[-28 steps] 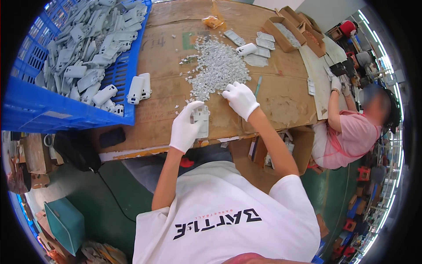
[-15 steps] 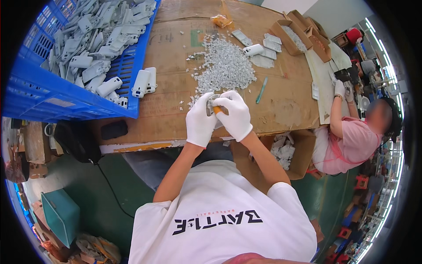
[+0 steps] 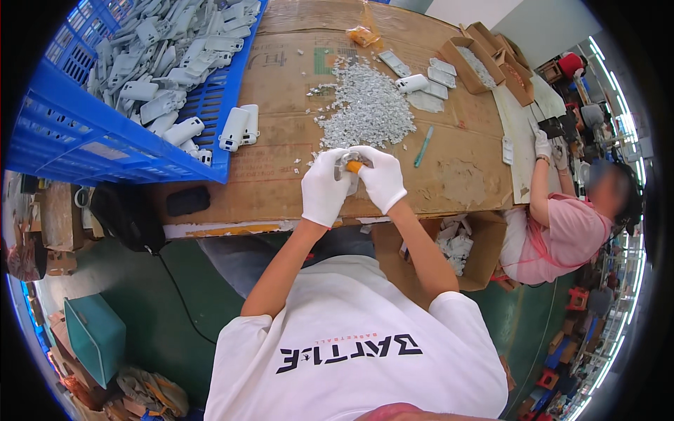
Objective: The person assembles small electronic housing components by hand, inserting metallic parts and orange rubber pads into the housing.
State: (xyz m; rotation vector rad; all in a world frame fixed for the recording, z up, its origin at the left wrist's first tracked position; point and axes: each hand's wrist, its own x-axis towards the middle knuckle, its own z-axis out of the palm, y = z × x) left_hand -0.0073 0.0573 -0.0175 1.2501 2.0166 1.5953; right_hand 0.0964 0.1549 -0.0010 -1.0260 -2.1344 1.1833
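My left hand [image 3: 326, 185], in a white glove, is closed around one side of a pale plastic casing [image 3: 352, 185] just in front of the pile of parts. My gloved right hand [image 3: 381, 181] grips the other side, its fingers meeting the left ones at the top. Something orange [image 3: 353, 166] shows at my right thumb; I cannot tell if it is a finger cover or a tool. Past my fingertips spreads a heap of small clear plastic pieces [image 3: 368, 105]. Two white casings [image 3: 239, 128] lie to the left of it, and a teal pen [image 3: 423, 146] to the right.
A blue crate [image 3: 126, 158] full of white casings stands at the left. Several casings [image 3: 435, 83] and open boxes of parts [image 3: 472, 64] lie at the far right. A carton [image 3: 484, 249] sits below the table edge. A co-worker in pink [image 3: 562, 235] works at the right.
Both hands keep hold of the casing and have turned slightly, so the orange thing shows more plainly. The whole view has shifted a little.
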